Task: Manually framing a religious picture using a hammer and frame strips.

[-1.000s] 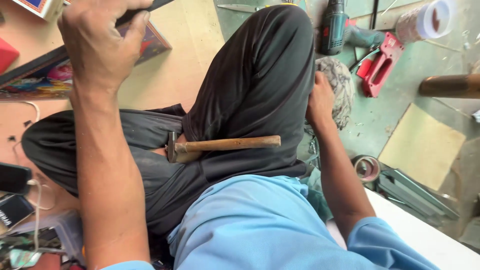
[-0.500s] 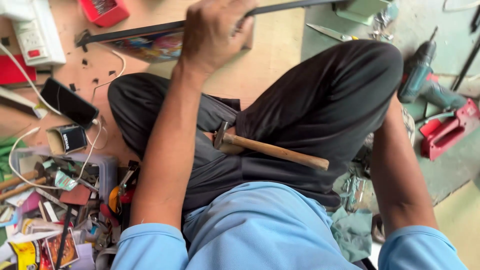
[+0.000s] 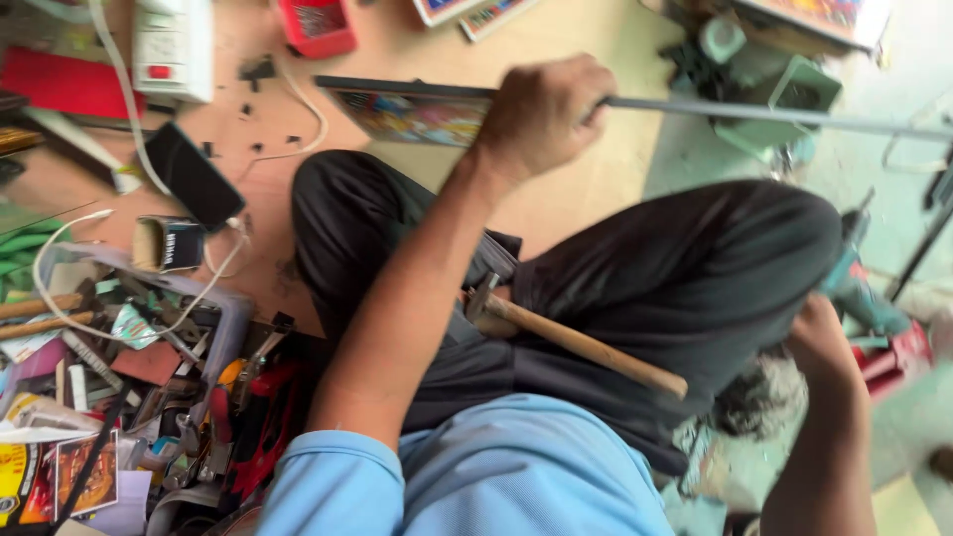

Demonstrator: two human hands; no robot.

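Grey metal bar (image 3: 754,114) | left hand (image 3: 541,119) clenched around it | right hand (image 3: 819,342) grip unclear | hammer (image 3: 576,342) on lap

One head-worn camera looks steeply down from close above the seated person's lap (the only view), taking in the hammer (image 3: 576,342) on the thighs and the cluttered floor (image 3: 586,213) around.

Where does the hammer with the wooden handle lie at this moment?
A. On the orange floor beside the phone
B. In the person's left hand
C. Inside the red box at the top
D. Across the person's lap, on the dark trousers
D: the hammer rests on the dark trousers across the lap, with no hand on it; the left hand grips a long grey strip instead.
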